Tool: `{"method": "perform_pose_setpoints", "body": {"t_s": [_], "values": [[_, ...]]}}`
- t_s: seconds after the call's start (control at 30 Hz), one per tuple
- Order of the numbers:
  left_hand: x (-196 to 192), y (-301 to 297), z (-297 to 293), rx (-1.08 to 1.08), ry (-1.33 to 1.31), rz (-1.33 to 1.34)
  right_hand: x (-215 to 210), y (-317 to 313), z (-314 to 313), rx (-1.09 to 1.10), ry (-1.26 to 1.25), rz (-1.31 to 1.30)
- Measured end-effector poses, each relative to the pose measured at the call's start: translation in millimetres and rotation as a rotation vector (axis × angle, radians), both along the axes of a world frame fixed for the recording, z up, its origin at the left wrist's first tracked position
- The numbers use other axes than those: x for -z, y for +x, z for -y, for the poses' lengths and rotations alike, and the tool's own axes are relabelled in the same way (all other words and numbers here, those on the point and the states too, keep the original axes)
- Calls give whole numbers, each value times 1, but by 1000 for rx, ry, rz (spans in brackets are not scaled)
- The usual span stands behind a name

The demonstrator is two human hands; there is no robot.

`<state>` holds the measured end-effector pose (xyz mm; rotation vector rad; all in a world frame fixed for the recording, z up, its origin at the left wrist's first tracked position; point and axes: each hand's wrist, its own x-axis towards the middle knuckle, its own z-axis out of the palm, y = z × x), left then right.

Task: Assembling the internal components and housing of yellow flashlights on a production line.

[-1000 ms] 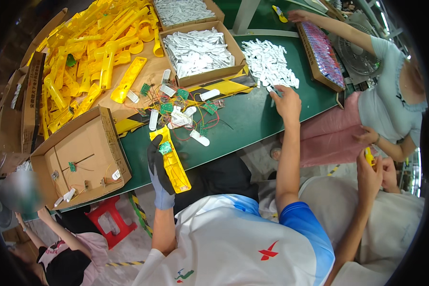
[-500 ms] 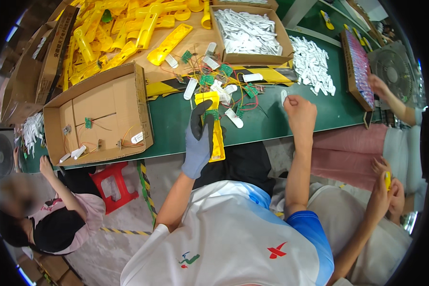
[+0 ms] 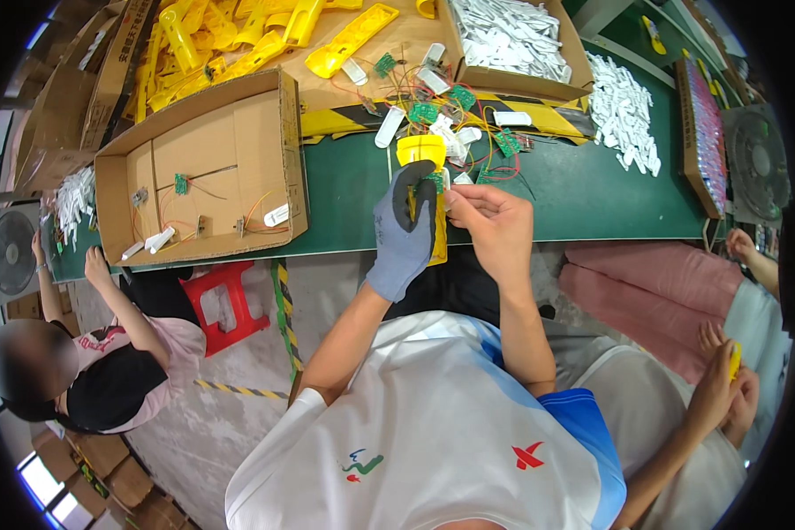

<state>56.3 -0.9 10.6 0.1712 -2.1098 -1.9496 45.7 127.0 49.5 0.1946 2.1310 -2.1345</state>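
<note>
My gloved left hand [image 3: 405, 225] is wrapped round a long yellow plastic housing [image 3: 421, 148], held upright over the near table edge. Part of a green circuit board [image 3: 435, 181] shows in the housing beside the gloved fingers. At the housing's right side my bare right hand [image 3: 495, 225] is closed in a pinch, fingertips close to the board. What sits between these fingertips is too small and covered to make out. Just beyond lies a tangle of green boards [image 3: 460, 97], red and yellow wires and white plastic pieces [image 3: 389, 127].
A cardboard box [image 3: 212, 238] with a few wired parts stands at left. Behind are yellow housings [image 3: 353, 40], a box of white pieces [image 3: 514, 44] and, rightward, a white heap [image 3: 623, 110]. Co-workers sit both sides; one hand [image 3: 711, 380] holds something yellow. A red stool [image 3: 225, 309] stands below.
My right hand has moved left from the tabletop, where a white piece showed at its fingertips, to the yellow housing. The left hand still holds the housing. The whole view has shifted.
</note>
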Motion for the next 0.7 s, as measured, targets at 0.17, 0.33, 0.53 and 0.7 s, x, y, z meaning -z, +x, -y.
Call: {"method": "perform_pose_setpoints", "body": {"t_s": [0.17,0.33,0.53,0.7], "values": [[-7,0,1,24,6,29,13,-15,-18,-227,-79,135],[-7,0,2,23,-10,7,11,-20,-18,-306,-95,95],[-9,-2,2,-3,-11,50,14,-19,-18,-316,-187,62],[-11,-3,-2,7,-103,-10,-12,-11,-12,-234,75,77]]}}
